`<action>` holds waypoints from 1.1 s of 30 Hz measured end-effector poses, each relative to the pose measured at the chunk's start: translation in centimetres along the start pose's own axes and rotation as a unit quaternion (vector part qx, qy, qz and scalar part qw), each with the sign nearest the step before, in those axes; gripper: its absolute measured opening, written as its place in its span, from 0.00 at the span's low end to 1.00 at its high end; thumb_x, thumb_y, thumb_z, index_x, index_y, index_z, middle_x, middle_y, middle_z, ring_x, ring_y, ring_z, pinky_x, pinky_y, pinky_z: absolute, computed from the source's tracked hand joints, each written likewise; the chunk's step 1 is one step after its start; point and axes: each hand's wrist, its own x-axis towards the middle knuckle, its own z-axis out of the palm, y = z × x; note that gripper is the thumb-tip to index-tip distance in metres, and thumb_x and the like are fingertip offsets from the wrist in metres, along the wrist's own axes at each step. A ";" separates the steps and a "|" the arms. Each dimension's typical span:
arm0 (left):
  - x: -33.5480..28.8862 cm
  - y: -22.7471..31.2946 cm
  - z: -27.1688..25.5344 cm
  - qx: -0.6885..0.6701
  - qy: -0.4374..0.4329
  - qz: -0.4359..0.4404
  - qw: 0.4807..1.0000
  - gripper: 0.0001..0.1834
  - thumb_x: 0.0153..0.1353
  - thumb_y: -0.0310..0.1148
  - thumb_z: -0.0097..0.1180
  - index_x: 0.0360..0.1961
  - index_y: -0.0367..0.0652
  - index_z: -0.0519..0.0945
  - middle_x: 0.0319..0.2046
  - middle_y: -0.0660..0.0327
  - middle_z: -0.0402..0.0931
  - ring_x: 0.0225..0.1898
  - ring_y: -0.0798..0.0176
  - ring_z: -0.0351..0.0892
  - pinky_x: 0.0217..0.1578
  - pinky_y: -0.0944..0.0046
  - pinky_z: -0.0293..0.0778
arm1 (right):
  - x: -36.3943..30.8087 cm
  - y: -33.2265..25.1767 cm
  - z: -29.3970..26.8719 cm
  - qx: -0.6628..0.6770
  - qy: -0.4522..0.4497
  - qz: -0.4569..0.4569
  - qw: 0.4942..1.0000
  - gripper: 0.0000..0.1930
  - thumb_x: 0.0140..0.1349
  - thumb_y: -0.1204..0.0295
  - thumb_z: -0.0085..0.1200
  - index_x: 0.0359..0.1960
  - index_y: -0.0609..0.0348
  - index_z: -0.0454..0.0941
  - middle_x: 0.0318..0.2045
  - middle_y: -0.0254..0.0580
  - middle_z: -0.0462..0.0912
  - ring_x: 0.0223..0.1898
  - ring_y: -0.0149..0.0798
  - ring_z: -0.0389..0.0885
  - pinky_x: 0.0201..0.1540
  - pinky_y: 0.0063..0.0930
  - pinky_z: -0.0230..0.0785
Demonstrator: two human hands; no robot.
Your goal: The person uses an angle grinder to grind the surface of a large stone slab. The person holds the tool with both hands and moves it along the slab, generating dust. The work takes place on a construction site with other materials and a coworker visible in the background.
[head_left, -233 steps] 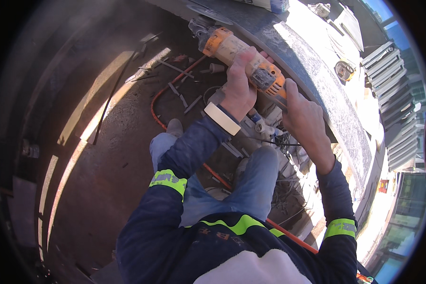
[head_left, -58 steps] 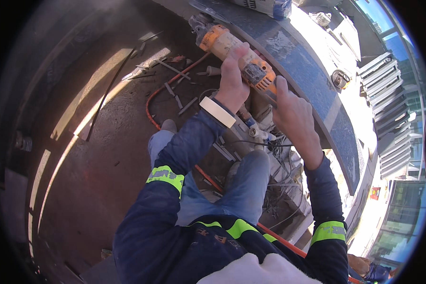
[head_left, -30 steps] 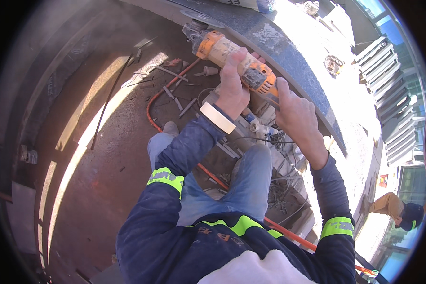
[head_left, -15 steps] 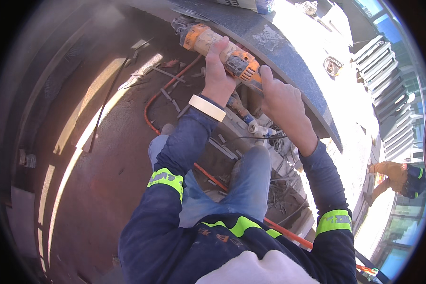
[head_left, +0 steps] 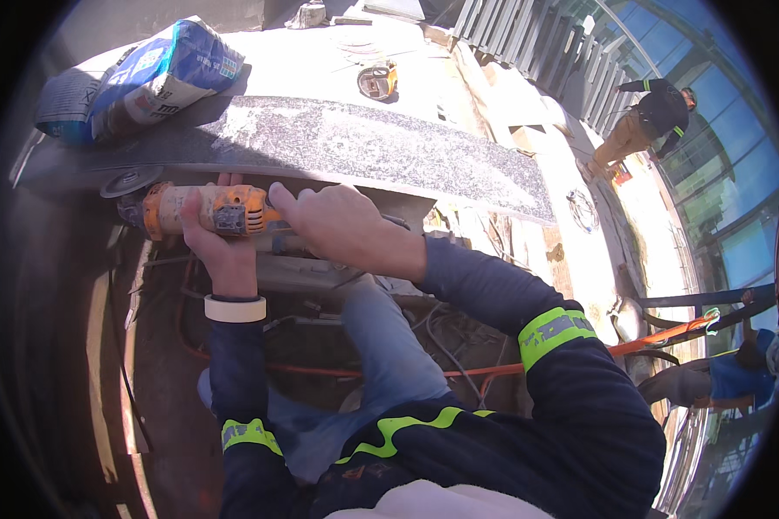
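Swinging left since half a second ago, my orange angle grinder (head_left: pixel 206 210) now lies level under the near edge of the granite slab (head_left: pixel 337 147); left hand (head_left: pixel 221 246) clamps its body, right hand (head_left: pixel 342 227) its rear; disc (head_left: pixel 130 181) at the slab's left end, so the edge looks mostly unworked; cement bag (head_left: pixel 151 73) far left.

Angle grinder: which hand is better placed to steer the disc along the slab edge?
Left. The left hand wraps the angle grinder body next to the disc; the right hand grips farther back.
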 end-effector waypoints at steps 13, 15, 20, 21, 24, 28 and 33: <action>0.8 0.9 0.3 -0.019 0.008 0.002 1.000 0.39 0.68 0.45 0.65 0.70 0.33 0.63 0.66 0.41 0.71 0.71 0.40 0.73 0.73 0.40 0.72 | 1.5 0.1 1.2 0.005 0.026 -0.026 0.999 0.29 0.68 0.72 0.64 0.66 0.65 0.64 0.31 0.53 0.86 0.32 0.58 0.89 0.34 0.55 0.79; 1.0 0.9 0.1 -0.015 -0.018 0.045 0.999 0.35 0.67 0.44 0.66 0.67 0.37 0.68 0.59 0.47 0.74 0.69 0.44 0.75 0.70 0.43 0.75 | 2.6 -0.8 1.7 -0.028 0.017 0.002 0.999 0.28 0.66 0.76 0.62 0.65 0.61 0.64 0.30 0.53 0.85 0.32 0.60 0.89 0.34 0.57 0.78; 1.7 2.2 0.2 -0.048 0.025 0.037 0.998 0.25 0.65 0.42 0.69 0.56 0.43 0.74 0.46 0.58 0.79 0.49 0.55 0.86 0.55 0.51 0.85 | 4.4 -1.7 1.8 -0.055 -0.015 0.029 0.998 0.30 0.63 0.75 0.63 0.65 0.57 0.64 0.32 0.54 0.87 0.33 0.64 0.89 0.36 0.62 0.77; 1.9 2.3 0.2 -0.051 0.022 0.035 0.998 0.23 0.65 0.42 0.70 0.55 0.44 0.75 0.45 0.59 0.79 0.48 0.56 0.86 0.53 0.51 0.86 | 4.6 -1.7 1.9 -0.052 -0.011 0.022 0.998 0.30 0.63 0.75 0.63 0.65 0.57 0.64 0.32 0.54 0.87 0.33 0.65 0.89 0.37 0.62 0.77; 2.1 2.5 -0.3 -0.035 0.011 0.039 0.999 0.21 0.65 0.42 0.69 0.52 0.46 0.76 0.42 0.60 0.81 0.44 0.58 0.87 0.51 0.52 0.86 | 4.8 -1.9 2.3 -0.052 0.000 0.015 0.999 0.30 0.63 0.74 0.62 0.66 0.58 0.65 0.32 0.54 0.87 0.33 0.65 0.89 0.37 0.62 0.76; 2.7 2.9 -0.7 -0.027 0.013 0.027 0.999 0.22 0.65 0.43 0.69 0.53 0.45 0.76 0.44 0.59 0.81 0.46 0.57 0.87 0.52 0.51 0.86 | 5.0 -2.0 2.3 -0.053 0.009 0.012 0.998 0.29 0.64 0.74 0.61 0.66 0.58 0.65 0.32 0.55 0.87 0.33 0.66 0.89 0.37 0.62 0.77; 0.2 1.7 0.5 -0.057 0.008 0.007 0.998 0.28 0.66 0.43 0.69 0.61 0.40 0.74 0.50 0.54 0.80 0.53 0.52 0.86 0.59 0.50 0.83 | 2.8 -2.0 1.0 -0.046 -0.027 0.038 0.998 0.29 0.63 0.75 0.60 0.66 0.58 0.65 0.34 0.57 0.88 0.35 0.67 0.90 0.39 0.63 0.78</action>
